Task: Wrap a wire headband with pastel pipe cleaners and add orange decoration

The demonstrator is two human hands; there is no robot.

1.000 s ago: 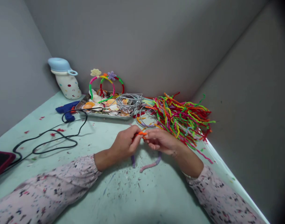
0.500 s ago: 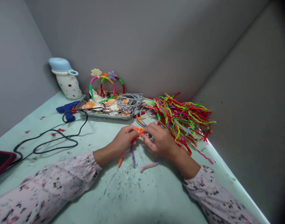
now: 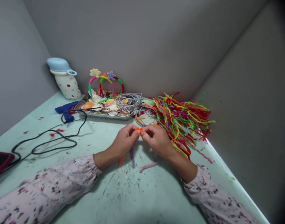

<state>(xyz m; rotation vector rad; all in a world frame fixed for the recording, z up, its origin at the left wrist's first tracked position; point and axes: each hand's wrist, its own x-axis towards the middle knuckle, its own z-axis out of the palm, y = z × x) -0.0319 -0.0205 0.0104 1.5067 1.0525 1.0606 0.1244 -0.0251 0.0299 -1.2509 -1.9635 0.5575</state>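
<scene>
Between my hands is a small orange fuzzy piece (image 3: pixel 139 129), partly covered by the fingertips. My left hand (image 3: pixel 125 138) pinches its left side, and my right hand (image 3: pixel 156 138) pinches its right side with thumb and forefinger. An orange strand end (image 3: pixel 121 161) shows below my left hand. A purple fuzzy strip (image 3: pixel 132 158) hangs or lies just under the same hand; its upper end is hidden. Nearer to me, a pink fuzzy strip (image 3: pixel 148 167) lies on the table below my right hand.
A metal tray (image 3: pixel 105 116) holds shell-like pieces, coiled grey wire (image 3: pixel 130 101) and two decorated hoops (image 3: pixel 89 88). Colourful fuzzy stems (image 3: pixel 184 118) pile up at right. At left are a bottle (image 3: pixel 67 85), a blue glue gun (image 3: pixel 66 108), a black cable (image 3: pixel 74 141) and a red-edged device (image 3: pixel 2 161).
The fingers of my right hand have closed further round the orange piece, and both hands are nearer together. Less of the orange piece and its strand shows.
</scene>
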